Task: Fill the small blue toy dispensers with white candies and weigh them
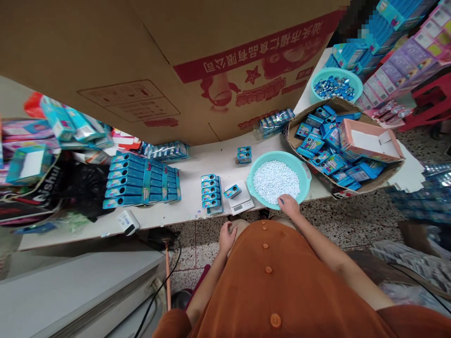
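My right hand (289,205) is at the near rim of a turquoise basin (307,176). Its fingers are closed, and a tiny dark spot shows at their tips; what they hold is too small to make out. White candy-like pellets (276,178) fill the basin. Over my lap, my left hand (227,237) rests with thumb and fingers apart and nothing in it. Left of the basin, one small blue box (232,191) lies on a white digital scale (241,203). Beside the scale, several similar blue boxes (210,191) form a row.
A large cardboard carton (211,56) stands behind the table (197,164). On the right are an open carton of blue boxes (329,141) and a second basin (317,77) of wrapped pieces. Stacked blue boxes (141,183) and a black bag (93,188) occupy the left.
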### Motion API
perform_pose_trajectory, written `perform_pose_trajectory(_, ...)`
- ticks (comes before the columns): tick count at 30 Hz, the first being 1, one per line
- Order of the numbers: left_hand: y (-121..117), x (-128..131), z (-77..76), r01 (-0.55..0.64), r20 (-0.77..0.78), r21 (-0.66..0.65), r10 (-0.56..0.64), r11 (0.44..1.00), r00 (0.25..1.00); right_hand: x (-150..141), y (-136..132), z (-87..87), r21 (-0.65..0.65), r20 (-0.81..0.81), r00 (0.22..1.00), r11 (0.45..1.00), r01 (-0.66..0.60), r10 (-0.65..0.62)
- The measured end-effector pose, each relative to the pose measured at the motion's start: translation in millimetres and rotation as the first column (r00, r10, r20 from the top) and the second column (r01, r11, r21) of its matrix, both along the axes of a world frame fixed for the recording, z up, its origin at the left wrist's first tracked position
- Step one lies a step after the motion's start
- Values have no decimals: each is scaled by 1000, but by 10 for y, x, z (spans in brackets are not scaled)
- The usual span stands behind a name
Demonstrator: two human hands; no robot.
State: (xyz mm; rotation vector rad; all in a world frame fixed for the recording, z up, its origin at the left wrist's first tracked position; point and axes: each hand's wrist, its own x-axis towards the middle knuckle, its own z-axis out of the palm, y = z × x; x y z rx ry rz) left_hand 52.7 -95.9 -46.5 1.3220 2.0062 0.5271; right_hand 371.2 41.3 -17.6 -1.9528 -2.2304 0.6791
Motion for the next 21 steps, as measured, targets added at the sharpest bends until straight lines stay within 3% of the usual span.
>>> perform_pose_trajectory(3, -7, -16, -48, -1, 70, -105, 8, 995, 997, -4, -3, -4, 5, 5, 1000, 1000, -2, 2)
perform_pose_trajectory(10, 217, 21, 5, 83, 76, -64, -78, 995, 994, -10, 11, 46, -14, 8, 1000, 1000, 2, -1)
perform_pose_trajectory(18, 357, 97, 224, 57, 88, -29, -55, 998, 995, -89, -30, 170, -134, 1, 995, 986, 101, -102)
perform_pose_trajectory(21, 747, 116, 242, 77, 47, -110, -72, 991, 996, -147, -29, 281, -171, -101, 985, 977, 123, -142)
